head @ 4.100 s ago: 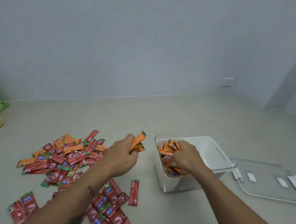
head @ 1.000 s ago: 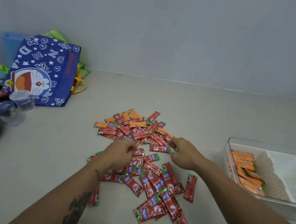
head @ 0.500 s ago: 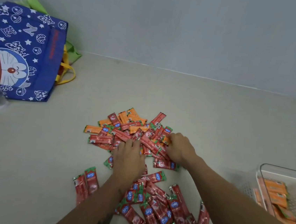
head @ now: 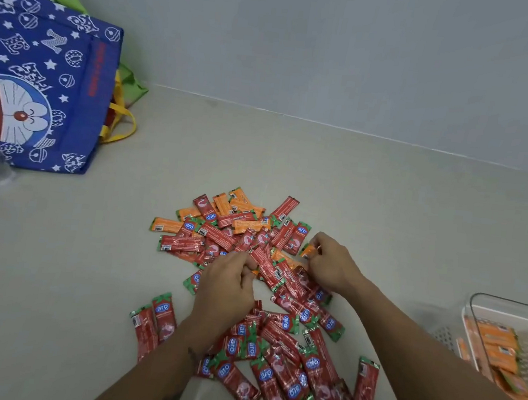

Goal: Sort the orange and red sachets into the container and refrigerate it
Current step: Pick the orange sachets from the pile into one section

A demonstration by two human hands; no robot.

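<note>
Sachets [head: 247, 282] are mostly lying unsorted on the desk [head: 52, 275]; we are pinching orange ones with both hands' fingers [head: 314, 252], some already filling the container [head: 473, 306] right.

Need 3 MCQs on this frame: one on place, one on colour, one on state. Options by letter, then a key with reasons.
1. Where is the clear container?
A. Far left, by the bag
B. Right edge of the view
C. Behind the pile, at the wall

2. What colour are the sachets in the container?
A. Orange
B. Red
C. Blue

3. What is the right hand doing?
A. Resting flat, empty
B. Holding the container's rim
C. Pinching an orange sachet at the pile's edge

Key: 1 B, it is cut off by the frame's right side. 2 A, only orange packets show inside. 3 C, its fingers close on an orange packet beside the red ones.
</note>
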